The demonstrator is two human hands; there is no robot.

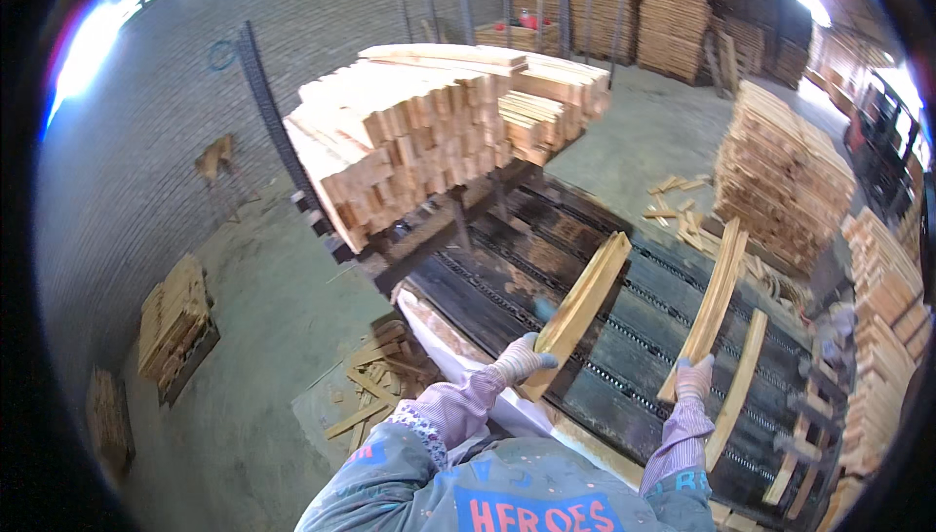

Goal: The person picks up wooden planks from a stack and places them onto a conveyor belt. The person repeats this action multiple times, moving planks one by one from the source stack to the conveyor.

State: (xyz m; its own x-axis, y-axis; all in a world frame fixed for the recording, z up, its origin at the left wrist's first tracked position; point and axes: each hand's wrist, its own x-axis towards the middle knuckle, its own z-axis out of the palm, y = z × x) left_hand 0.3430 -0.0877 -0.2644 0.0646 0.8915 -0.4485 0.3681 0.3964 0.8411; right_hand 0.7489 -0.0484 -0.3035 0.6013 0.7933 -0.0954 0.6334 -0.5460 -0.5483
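Note:
My left hand [528, 359], in a striped knit glove with bluish fingertips, grips the near end of a thick wooden board [585, 305]. This board lies slanted across the dark chain conveyor table [643, 349]. Farther right, my right hand [693, 377], gloved alike, holds the near part of a second board [709, 305], which looks like two strips side by side. Just right of that hand a single narrow board [738, 389] rests on the chains, apart from the others. A small bluish blur beside the left board is too unclear to name.
A large stack of boards [431, 122] stands on a rack beyond the conveyor, beside a dark upright post [270, 100]. Scrap wood [376, 378] lies on the floor at left. Stacked lumber [782, 173] and a forklift [881, 137] are at right, with more boards [881, 386] along the conveyor's right end.

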